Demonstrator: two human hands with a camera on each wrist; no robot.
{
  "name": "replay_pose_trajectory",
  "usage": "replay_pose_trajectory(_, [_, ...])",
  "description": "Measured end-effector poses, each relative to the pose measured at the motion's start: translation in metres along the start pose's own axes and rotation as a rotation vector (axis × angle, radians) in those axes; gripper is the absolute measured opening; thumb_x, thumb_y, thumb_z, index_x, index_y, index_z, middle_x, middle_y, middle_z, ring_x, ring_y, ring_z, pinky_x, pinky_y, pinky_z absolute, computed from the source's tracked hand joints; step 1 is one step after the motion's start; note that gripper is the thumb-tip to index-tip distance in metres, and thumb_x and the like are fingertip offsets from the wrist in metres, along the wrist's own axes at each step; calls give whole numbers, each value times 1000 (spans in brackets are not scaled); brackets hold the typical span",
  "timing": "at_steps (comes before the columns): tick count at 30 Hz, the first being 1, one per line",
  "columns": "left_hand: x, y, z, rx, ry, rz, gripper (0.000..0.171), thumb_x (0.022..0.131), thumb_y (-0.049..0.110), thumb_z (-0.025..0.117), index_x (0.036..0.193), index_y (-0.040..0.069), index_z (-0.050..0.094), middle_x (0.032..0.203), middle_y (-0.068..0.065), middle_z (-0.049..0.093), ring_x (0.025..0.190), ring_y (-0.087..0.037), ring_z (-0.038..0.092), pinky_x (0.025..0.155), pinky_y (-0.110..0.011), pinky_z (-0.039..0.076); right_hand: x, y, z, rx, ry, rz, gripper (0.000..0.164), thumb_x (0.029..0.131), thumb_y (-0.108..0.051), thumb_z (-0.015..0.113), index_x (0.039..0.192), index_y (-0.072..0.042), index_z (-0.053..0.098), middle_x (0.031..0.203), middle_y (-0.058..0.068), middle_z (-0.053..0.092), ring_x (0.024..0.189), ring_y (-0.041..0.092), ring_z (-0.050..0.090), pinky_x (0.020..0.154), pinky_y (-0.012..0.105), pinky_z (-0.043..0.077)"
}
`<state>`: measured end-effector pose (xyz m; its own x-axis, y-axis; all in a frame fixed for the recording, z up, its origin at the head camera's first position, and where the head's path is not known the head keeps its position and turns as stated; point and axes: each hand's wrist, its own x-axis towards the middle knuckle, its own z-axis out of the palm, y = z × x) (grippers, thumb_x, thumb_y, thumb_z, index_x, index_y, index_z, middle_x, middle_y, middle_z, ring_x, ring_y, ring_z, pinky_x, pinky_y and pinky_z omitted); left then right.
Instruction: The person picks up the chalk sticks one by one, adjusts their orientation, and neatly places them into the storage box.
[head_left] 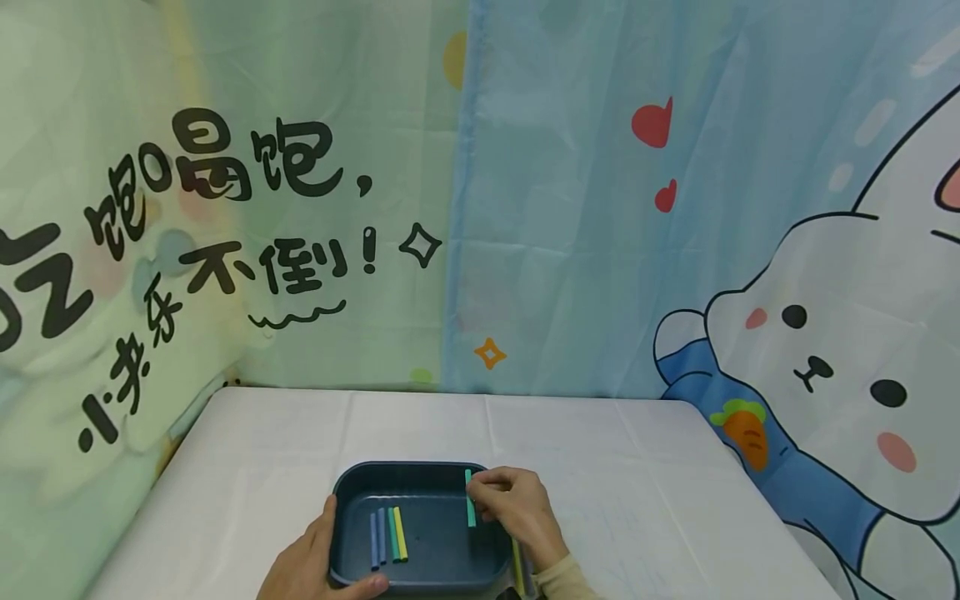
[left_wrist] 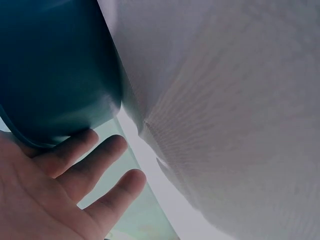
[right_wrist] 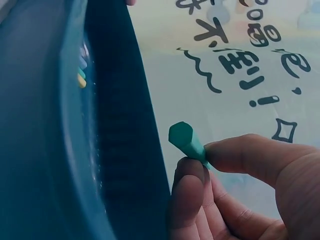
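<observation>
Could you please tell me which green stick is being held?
It is the green stick that the right hand pinches; the other green stick lies in the tray between a blue stick and a yellow stick.

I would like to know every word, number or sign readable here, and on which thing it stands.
"喝饱,": green backdrop, upper line.
"不倒!": same backdrop, lower line.
The lettering further left is too distorted or cut off to read surely.
No lettering shows on the tray or held green stick.

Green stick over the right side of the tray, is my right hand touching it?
Touching. The right wrist view shows the right hand pinching the green stick, thumb and fingertip against its sides.
</observation>
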<state>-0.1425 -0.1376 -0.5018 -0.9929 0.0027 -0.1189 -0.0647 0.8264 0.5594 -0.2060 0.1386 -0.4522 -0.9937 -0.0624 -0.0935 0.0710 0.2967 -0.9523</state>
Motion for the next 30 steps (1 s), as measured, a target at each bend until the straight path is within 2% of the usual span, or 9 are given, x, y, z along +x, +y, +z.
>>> replay_pose_trajectory(4, [-1, 0, -1, -13, -2, -2, 141, 66, 89, 65, 158, -7, 20, 141, -25, 52, 106, -30, 60, 91, -60, 52, 2, -1, 7, -37, -6, -20, 29, 89, -21, 74, 107, 3, 74, 82, 5, 73, 70, 20, 68, 71, 43, 59])
replay_pose_trajectory(13, [-2, 1, -1, -11, -4, -6, 141, 65, 92, 62, 159, -5, 20, 143, -23, 51, 106, -29, 59, 93, -59, 52, 2, -5, 29, -10, -35, -37, 26, 87, -17, 74, 104, 2, 74, 79, 7, 72, 68, 20, 65, 69, 43, 58])
replay_pose_trajectory(19, [-1, 1, -2, -15, -14, 4, 138, 69, 88, 64, 158, -7, 20, 141, -25, 51, 107, -31, 60, 92, -59, 51, 4, -7, 43, -16, -39, -37, 22, 85, -15, 75, 100, 1, 75, 78, 7, 72, 66, 20, 66, 66, 43, 58])
replay_pose_trajectory(24, [-3, 1, -3, -32, -21, 5, 138, 69, 88, 64, 158, -7, 19, 143, -24, 50, 112, -31, 59, 95, -58, 50, 7, -6, 53, -51, -30, -56, 18, 82, -13, 76, 95, -1, 77, 76, 4, 71, 63, 18, 65, 62, 40, 58])
replay_pose_trajectory(30, [-3, 0, -4, -37, -18, 17, 138, 69, 86, 66, 158, -8, 19, 142, -24, 51, 111, -32, 60, 95, -57, 50, 10, -4, 60, -53, -46, -63, 16, 80, -11, 76, 93, -1, 77, 73, 4, 71, 62, 18, 66, 59, 37, 58])
